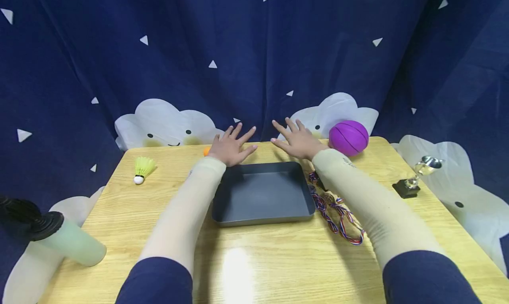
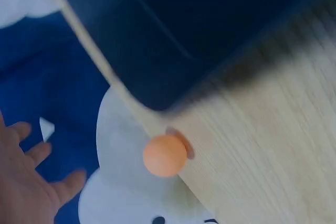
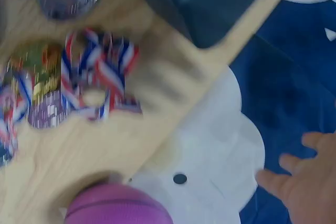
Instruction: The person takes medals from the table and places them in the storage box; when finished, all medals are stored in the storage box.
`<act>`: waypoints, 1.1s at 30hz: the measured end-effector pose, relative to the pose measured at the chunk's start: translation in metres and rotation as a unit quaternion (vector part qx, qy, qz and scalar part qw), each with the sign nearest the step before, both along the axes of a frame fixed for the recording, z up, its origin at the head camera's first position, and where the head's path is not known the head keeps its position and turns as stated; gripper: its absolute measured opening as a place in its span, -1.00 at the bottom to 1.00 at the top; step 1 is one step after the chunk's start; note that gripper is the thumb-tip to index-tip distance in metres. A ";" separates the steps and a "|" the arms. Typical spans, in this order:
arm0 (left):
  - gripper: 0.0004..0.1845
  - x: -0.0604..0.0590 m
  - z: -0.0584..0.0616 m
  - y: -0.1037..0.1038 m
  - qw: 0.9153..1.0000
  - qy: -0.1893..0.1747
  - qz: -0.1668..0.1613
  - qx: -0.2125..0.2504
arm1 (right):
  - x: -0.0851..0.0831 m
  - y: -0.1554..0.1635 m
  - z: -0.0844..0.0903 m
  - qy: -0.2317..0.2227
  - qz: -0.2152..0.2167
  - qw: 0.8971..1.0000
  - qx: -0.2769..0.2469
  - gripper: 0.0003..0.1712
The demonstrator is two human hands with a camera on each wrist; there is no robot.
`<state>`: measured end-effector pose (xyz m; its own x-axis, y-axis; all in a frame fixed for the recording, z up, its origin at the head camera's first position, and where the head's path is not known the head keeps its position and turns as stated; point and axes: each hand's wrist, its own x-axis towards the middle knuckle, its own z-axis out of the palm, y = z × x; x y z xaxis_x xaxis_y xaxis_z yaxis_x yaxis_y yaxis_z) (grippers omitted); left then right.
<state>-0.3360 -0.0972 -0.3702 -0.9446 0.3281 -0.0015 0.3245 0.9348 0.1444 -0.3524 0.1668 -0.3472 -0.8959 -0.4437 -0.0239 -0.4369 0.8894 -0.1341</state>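
A dark grey baking tray (image 1: pixel 263 192) sits in the middle of the wooden table (image 1: pixel 278 268), and both hands lie just beyond its far rim. The left hand (image 1: pixel 230 146) rests flat with fingers spread and straight, gripping nothing; a small orange ball (image 1: pixel 206 151) sits just beside it near the table's far edge (the left wrist view shows the ball (image 2: pixel 165 155) clearly, right at the edge). The right hand (image 1: pixel 296 139) is likewise released, fingers splayed. Near it, to the right, is a purple ball (image 1: pixel 348 137). By the tray's right side lie medals (image 1: pixel 334 209) on red, white and blue ribbons, partly under the right forearm. Small dark print on the right sleeve (image 1: pixel 349 162) is too small to read. Farther out: a yellow shuttlecock (image 1: pixel 142 169) on the left, a silver trophy cup (image 1: pixel 417 176) on the right, and a pale green bottle (image 1: pixel 65 240) with a black cap at the near left corner.
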 end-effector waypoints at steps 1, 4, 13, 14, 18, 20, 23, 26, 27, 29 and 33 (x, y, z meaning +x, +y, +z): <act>-0.21 0.002 0.003 -0.005 1.000 -0.004 0.000 0.016 | 0.001 0.005 0.005 -0.008 0.008 1.000 -0.016 -0.15; -0.22 0.010 0.014 -0.023 0.998 -0.017 -0.004 0.060 | 0.006 0.022 0.014 -0.030 0.031 0.997 -0.061 -0.18; -0.30 0.043 0.023 -0.073 0.978 -0.091 -0.026 0.187 | 0.039 0.085 0.003 -0.084 0.066 0.983 -0.150 -0.73; -0.31 0.047 0.021 -0.077 0.974 -0.106 -0.024 0.200 | 0.044 0.089 0.000 -0.094 0.064 0.981 -0.156 -0.80; -0.29 0.062 0.005 -0.085 0.958 -0.159 -0.003 0.237 | 0.062 0.102 -0.015 -0.128 0.068 0.976 -0.165 -0.91; -0.28 0.067 -0.004 -0.086 0.951 -0.180 0.010 0.251 | 0.069 0.105 -0.024 -0.138 0.072 0.973 -0.170 -0.92; -0.27 0.074 -0.017 -0.087 0.931 -0.223 0.031 0.288 | 0.078 0.103 -0.039 -0.131 0.074 0.974 -0.168 -0.90; -0.26 0.079 -0.028 -0.086 0.899 -0.268 0.050 0.342 | 0.084 0.099 -0.053 -0.105 0.078 0.979 -0.155 -0.85; -0.26 0.080 -0.030 -0.086 0.890 -0.279 0.053 0.358 | 0.085 0.097 -0.056 -0.095 0.079 0.981 -0.151 -0.83; -0.25 0.081 -0.034 -0.084 0.875 -0.290 0.055 0.383 | 0.086 0.093 -0.062 -0.082 0.079 0.983 -0.143 -0.80; -0.25 0.082 -0.039 -0.084 0.863 -0.290 0.052 0.410 | 0.084 0.085 -0.069 -0.051 0.087 0.988 -0.121 -0.79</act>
<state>-0.2537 -0.1808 -0.4090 -0.8870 0.3576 -0.2920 -0.1043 0.4610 0.8812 -0.2685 0.2519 -0.4160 -0.8034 -0.5952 0.0162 -0.5546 0.7382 -0.3841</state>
